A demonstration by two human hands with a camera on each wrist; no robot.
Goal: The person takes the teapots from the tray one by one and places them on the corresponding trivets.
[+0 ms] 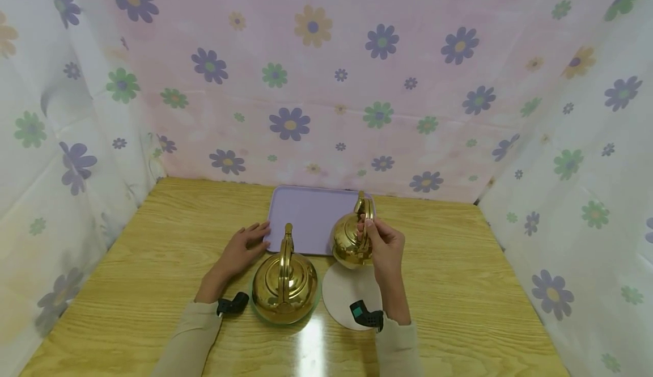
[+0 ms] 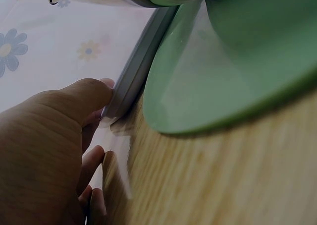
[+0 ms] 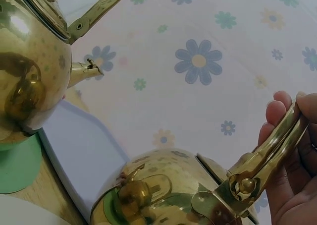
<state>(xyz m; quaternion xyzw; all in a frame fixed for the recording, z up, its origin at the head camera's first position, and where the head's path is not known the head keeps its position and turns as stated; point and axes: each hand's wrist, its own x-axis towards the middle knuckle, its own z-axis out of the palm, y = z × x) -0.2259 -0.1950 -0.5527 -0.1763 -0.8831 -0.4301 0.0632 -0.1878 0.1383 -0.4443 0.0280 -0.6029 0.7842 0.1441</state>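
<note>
My right hand (image 1: 389, 249) grips the handle of the smaller brass kettle (image 1: 348, 246), with fingers and thumb around it. That kettle is over the right front part of the lilac tray (image 1: 303, 212) and the back edge of a round whitish mat (image 1: 347, 300); whether its base touches anything, I cannot tell. A larger brass kettle (image 1: 301, 300) stands on a round green mat (image 2: 223, 86), handle upright. My left hand (image 1: 240, 252) is at the tray's left edge, fingers extended. In the left wrist view its thumb (image 2: 94, 93) touches the tray's rim.
A wood-grain table (image 1: 449, 275) lies under everything. Flowered cloth (image 1: 326, 82) hangs behind it and on both sides. The larger kettle stands close in front of the tray, between my forearms, beside the whitish mat.
</note>
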